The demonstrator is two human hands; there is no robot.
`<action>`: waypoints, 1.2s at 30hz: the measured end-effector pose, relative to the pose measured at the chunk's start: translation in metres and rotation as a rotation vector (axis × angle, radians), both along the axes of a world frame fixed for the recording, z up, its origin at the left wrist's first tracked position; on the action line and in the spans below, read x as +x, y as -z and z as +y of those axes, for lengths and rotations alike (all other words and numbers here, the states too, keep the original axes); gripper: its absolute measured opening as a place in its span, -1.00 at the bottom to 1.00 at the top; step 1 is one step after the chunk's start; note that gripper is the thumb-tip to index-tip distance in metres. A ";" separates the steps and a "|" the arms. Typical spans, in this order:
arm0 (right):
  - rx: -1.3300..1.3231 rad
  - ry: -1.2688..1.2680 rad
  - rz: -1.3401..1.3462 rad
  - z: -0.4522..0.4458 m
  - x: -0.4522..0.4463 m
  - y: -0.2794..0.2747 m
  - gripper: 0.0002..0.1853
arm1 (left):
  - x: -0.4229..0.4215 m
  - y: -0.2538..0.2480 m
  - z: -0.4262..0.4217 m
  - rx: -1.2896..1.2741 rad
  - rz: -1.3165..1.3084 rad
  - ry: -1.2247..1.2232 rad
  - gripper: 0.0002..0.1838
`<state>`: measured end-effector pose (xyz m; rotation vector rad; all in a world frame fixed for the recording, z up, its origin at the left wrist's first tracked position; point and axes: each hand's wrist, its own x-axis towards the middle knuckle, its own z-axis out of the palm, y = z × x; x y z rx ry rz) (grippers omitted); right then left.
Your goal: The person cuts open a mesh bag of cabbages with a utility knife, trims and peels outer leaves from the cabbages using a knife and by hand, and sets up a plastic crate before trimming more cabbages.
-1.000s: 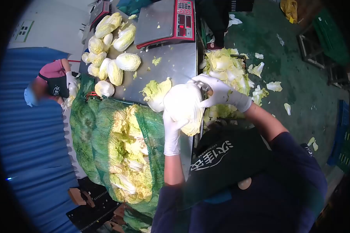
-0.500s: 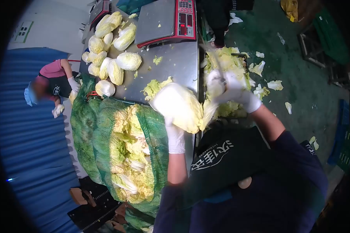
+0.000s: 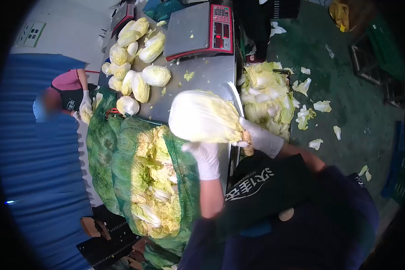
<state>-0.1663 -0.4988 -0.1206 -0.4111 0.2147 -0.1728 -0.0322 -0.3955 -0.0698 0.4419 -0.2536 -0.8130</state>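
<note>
A large pale napa cabbage (image 3: 202,116) lies crosswise in front of me, white at its left end and yellowish at its right. My left hand (image 3: 205,161), in a white glove, supports it from below with the thumb out to the left; its other fingers are partly hidden under the cabbage. In my gloved right hand (image 3: 263,138) is a knife (image 3: 235,100), gripped by its wooden handle. The blade points away from me, beside the cabbage's right end. Right of the knife, a crate holds loose trimmed leaves (image 3: 266,101).
Several cabbages (image 3: 141,87) lie on the metal table (image 3: 180,83), near a red-framed scale (image 3: 189,33). A green mesh sack (image 3: 191,193) of cabbages stands at the left. Leaf scraps (image 3: 321,106) litter the green floor. Another person (image 3: 67,92) works at far left.
My right hand has moved down and left from the leaf crate to the cabbage, bringing the knife. The cabbage has turned more level, and the loose leaf at its right end is gone.
</note>
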 end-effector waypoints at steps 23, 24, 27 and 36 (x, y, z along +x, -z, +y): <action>-1.502 0.151 0.634 -0.059 -0.050 -0.059 -0.60 | 0.008 0.000 0.046 0.579 -0.300 0.520 0.24; -1.615 0.163 0.589 -0.055 -0.051 -0.064 -0.66 | 0.008 0.003 0.048 0.583 -0.307 0.506 0.24; -1.735 0.256 0.487 -0.051 -0.051 -0.044 -0.74 | 0.003 -0.012 0.036 0.598 -0.419 0.583 0.24; -0.597 -0.025 0.371 -0.046 -0.078 0.001 -0.50 | 0.000 0.056 0.072 0.434 0.091 0.515 0.11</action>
